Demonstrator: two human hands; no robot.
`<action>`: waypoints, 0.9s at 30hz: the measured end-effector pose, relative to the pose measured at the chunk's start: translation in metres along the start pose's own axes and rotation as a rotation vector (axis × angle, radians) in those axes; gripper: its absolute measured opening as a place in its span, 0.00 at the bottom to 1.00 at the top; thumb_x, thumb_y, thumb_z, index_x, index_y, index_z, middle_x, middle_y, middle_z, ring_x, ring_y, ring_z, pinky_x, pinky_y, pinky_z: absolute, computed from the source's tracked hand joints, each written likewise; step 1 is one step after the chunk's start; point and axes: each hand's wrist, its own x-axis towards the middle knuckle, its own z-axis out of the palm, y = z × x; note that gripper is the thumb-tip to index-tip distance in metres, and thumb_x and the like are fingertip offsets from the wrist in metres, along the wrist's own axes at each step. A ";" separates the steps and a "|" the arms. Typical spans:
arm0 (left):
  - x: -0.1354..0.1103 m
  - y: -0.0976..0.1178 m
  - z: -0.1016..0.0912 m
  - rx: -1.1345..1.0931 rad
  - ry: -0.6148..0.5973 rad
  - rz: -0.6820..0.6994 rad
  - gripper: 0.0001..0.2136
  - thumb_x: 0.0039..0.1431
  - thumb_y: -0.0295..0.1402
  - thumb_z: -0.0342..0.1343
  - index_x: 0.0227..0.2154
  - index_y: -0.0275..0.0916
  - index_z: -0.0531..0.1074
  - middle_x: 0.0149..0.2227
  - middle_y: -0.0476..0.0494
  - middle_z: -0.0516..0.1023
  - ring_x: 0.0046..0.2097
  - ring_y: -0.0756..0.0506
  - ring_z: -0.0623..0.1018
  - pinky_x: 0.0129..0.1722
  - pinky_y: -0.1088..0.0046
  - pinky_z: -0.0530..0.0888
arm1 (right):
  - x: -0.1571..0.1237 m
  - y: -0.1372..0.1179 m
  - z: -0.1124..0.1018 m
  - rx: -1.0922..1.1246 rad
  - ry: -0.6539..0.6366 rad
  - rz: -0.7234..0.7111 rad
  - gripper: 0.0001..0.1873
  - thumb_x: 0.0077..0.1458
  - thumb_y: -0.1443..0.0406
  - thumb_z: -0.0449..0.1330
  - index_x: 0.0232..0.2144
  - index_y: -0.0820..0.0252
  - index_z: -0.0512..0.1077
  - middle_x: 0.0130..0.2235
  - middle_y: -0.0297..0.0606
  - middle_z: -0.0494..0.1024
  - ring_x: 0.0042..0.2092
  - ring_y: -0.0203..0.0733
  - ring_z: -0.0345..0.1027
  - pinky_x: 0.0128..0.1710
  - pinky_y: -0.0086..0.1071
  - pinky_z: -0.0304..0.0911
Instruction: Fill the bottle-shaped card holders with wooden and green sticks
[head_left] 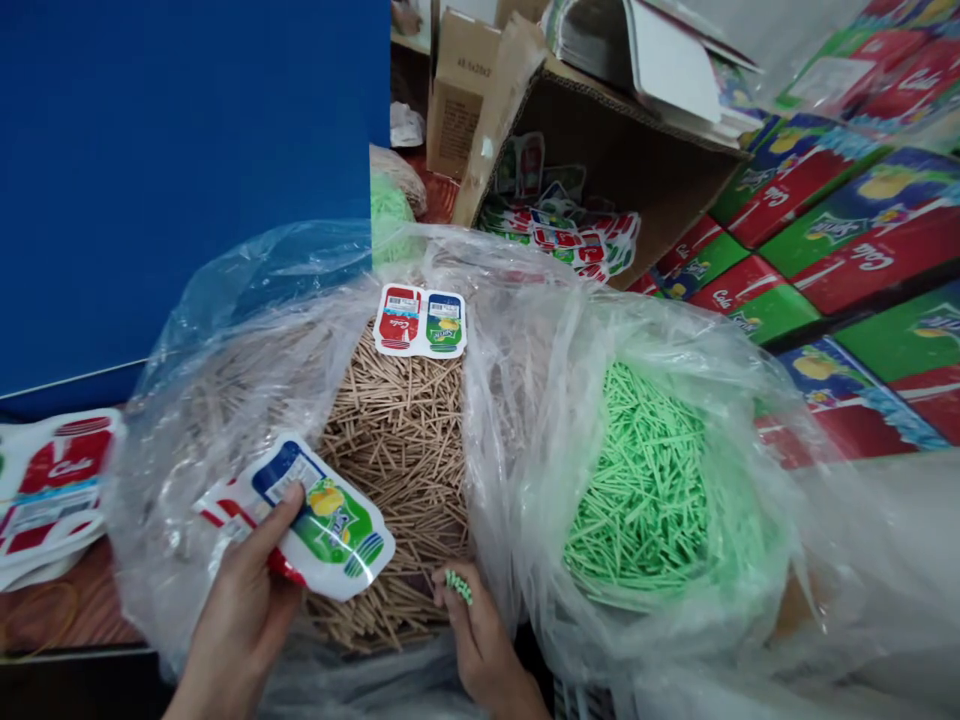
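My left hand (251,590) pinches a can-shaped plastic pouch (330,520) printed with a lemon on green and blue; a red-printed part shows behind it. In my right hand (484,640) is a small bunch of green sticks (459,587), their ends showing at the curled fingers. That hand is at the lower edge of a clear bag (487,420) of brown sticks (405,430). Lying on the brown sticks is a flat double pouch (421,322), one half red, the other blue and green. Right of it, a second clear bag holds green sticks (645,490).
At far left lies a stack of pouches (64,490) on a reddish-brown surface (82,610). A blue panel (180,150) stands behind the bags. The tilted cardboard box (675,170) holds many pouches, with printed cartons (847,240) stacked at the right.
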 end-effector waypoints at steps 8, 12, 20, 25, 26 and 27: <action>0.002 -0.008 -0.008 0.093 -0.015 -0.059 0.14 0.55 0.16 0.54 0.34 0.40 0.79 0.24 0.53 0.83 0.24 0.50 0.82 0.29 0.81 0.80 | 0.001 -0.006 -0.002 0.023 -0.010 -0.055 0.15 0.67 0.59 0.42 0.47 0.53 0.65 0.34 0.36 0.71 0.36 0.38 0.67 0.39 0.30 0.63; 0.003 -0.016 -0.013 0.180 -0.037 -0.069 0.10 0.51 0.20 0.59 0.34 0.39 0.78 0.25 0.51 0.83 0.25 0.46 0.83 0.26 0.75 0.81 | 0.001 -0.007 -0.008 0.047 -0.011 -0.033 0.15 0.67 0.59 0.42 0.48 0.53 0.65 0.35 0.36 0.70 0.37 0.38 0.67 0.40 0.30 0.63; 0.008 -0.034 -0.024 0.306 -0.135 -0.072 0.15 0.35 0.28 0.70 0.31 0.37 0.78 0.23 0.48 0.83 0.33 0.35 0.83 0.31 0.64 0.82 | -0.001 0.000 -0.013 0.034 0.006 -0.029 0.13 0.67 0.61 0.43 0.49 0.50 0.63 0.35 0.35 0.69 0.37 0.39 0.65 0.41 0.31 0.63; 0.016 -0.042 -0.028 0.375 -0.173 -0.111 0.20 0.31 0.30 0.72 0.33 0.37 0.77 0.24 0.47 0.83 0.30 0.35 0.83 0.27 0.64 0.81 | 0.000 0.000 -0.015 0.024 0.005 -0.053 0.14 0.67 0.62 0.42 0.50 0.50 0.63 0.35 0.35 0.69 0.37 0.38 0.65 0.40 0.31 0.63; 0.017 -0.043 -0.029 0.388 -0.175 -0.115 0.19 0.33 0.32 0.72 0.34 0.37 0.77 0.24 0.47 0.83 0.28 0.36 0.83 0.26 0.64 0.81 | 0.001 -0.001 -0.015 0.020 0.005 -0.057 0.14 0.67 0.62 0.42 0.50 0.50 0.63 0.35 0.35 0.69 0.37 0.38 0.65 0.40 0.30 0.63; 0.018 -0.044 -0.030 0.404 -0.176 -0.117 0.19 0.35 0.33 0.71 0.34 0.37 0.77 0.24 0.47 0.83 0.27 0.36 0.83 0.25 0.64 0.81 | 0.001 -0.002 -0.015 0.017 0.008 -0.060 0.14 0.67 0.62 0.42 0.50 0.50 0.63 0.35 0.35 0.69 0.36 0.38 0.65 0.40 0.30 0.62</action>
